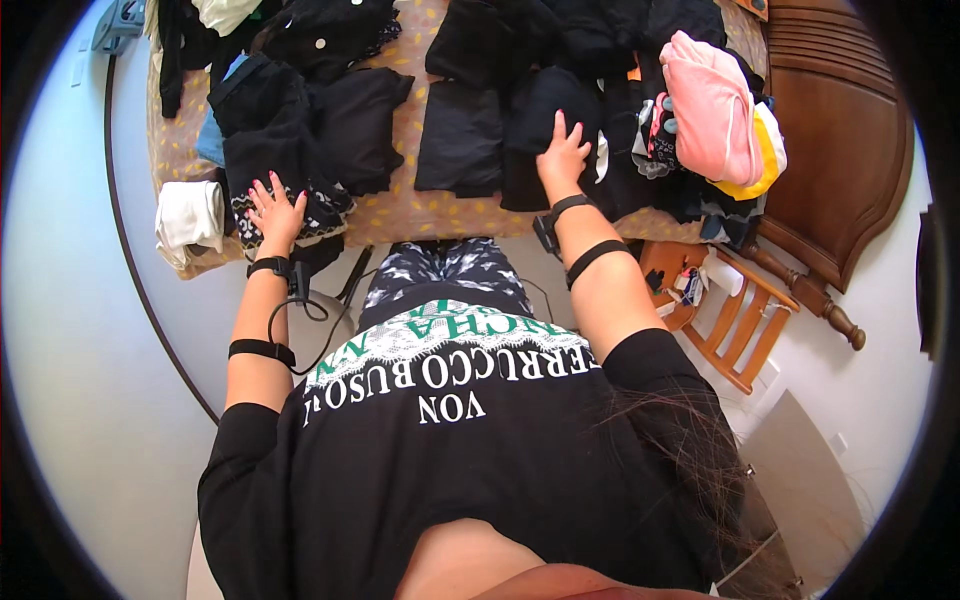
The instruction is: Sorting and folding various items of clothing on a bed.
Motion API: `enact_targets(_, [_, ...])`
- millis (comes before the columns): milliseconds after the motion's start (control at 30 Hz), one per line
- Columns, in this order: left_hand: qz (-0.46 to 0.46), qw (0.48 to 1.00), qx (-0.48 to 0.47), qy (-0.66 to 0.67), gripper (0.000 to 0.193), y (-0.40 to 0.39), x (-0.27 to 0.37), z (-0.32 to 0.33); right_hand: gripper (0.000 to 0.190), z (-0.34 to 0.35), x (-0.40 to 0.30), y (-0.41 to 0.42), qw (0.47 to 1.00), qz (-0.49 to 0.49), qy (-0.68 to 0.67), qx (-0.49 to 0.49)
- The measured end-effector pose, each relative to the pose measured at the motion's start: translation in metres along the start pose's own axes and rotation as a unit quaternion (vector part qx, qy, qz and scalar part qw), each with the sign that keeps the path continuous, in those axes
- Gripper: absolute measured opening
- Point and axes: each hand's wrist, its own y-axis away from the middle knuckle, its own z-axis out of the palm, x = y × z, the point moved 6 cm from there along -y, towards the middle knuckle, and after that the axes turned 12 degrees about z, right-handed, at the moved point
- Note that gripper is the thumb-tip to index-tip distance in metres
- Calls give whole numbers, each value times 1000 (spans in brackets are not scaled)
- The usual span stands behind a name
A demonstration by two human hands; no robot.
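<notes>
My left hand (276, 214) lies with fingers spread on a dark garment with a white patterned band (319, 206), at the near left of the bed. My right hand (562, 156) rests, fingers apart, on a folded black garment (536, 112) right of the middle. Between my hands lie another folded black garment (459, 142) and a black garment with uneven edges (360, 127). Left of my left hand is a folded white cloth (191, 217). To the right of my right hand, a folded pink garment (709, 112) sits on a yellow and white one (765, 161).
The bed has a patterned cover (375, 223), with more dark clothes (315, 30) along the far side. A carved wooden headboard (832, 112) stands at the right. Below it is a wooden chair (739, 330) with small items on it. A cable hangs by my left forearm.
</notes>
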Motion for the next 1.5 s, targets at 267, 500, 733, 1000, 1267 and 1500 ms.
enact_targets(267, [21, 990, 121, 63, 76, -13, 52, -42, 46, -25, 100, -76, 908, 16, -396, -137])
enact_targets(500, [224, 949, 135, 176, 74, -11, 177, -93, 43, -63, 98, -21, 516, 111, -725, -442])
enact_targets(733, [264, 699, -122, 653, 86, -13, 264, -97, 48, -79, 41, 10, 581, -5, -718, -384])
enact_targets(1000, [146, 521, -136, 830, 93, -6, 263, -114, 45, -40, -28, 68, 468, 90, -640, -603])
enact_targets(1267, [-50, 590, -42, 805, 64, 43, 92, -144, 38, -29, -95, 120, 754, -171, -243, -586])
enact_targets(1500, [-181, 863, 15, 472, 75, 26, -71, -73, 39, 32, -51, 83, 815, 10, -239, -528])
